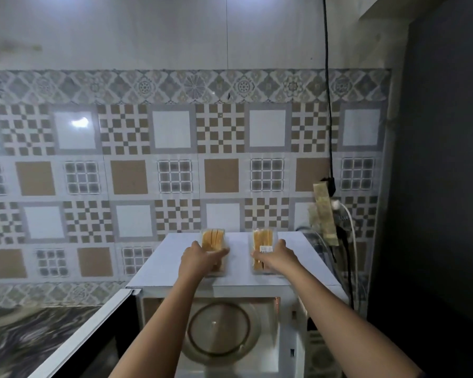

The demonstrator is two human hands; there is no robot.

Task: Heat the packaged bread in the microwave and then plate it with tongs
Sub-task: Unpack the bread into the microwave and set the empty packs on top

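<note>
Two bread packs sit on top of the microwave (257, 285), side by side and apart. Your left hand (200, 259) lies over the left pack (213, 238), fingers spread across its near end; your right hand (277, 259) grips the right pack (262, 241) the same way. Neither pack is clearly lifted off the top. Below them the microwave door (93, 331) hangs open to the left, showing the glass turntable (219, 347) inside.

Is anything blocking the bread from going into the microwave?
Nothing visible does. The microwave door hangs open to the left, and the glass turntable inside looks bare. Both bread packs sit on top, the left hand on one, the right hand on the other.
</note>
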